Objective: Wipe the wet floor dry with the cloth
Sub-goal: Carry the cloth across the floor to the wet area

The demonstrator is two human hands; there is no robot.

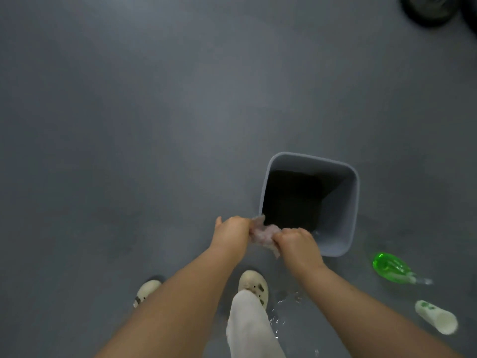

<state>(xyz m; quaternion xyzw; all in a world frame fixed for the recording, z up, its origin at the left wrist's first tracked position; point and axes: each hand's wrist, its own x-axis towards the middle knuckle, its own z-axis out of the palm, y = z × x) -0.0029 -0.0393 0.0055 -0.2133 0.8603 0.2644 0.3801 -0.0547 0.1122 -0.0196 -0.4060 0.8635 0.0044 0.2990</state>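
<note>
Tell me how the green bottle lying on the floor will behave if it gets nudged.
The green bottle lies on its side on the grey floor, so it will probably roll. It looks like thin clear plastic, likely light. Water glints nearby, so it may slide.

No legible text anywhere.
</note>
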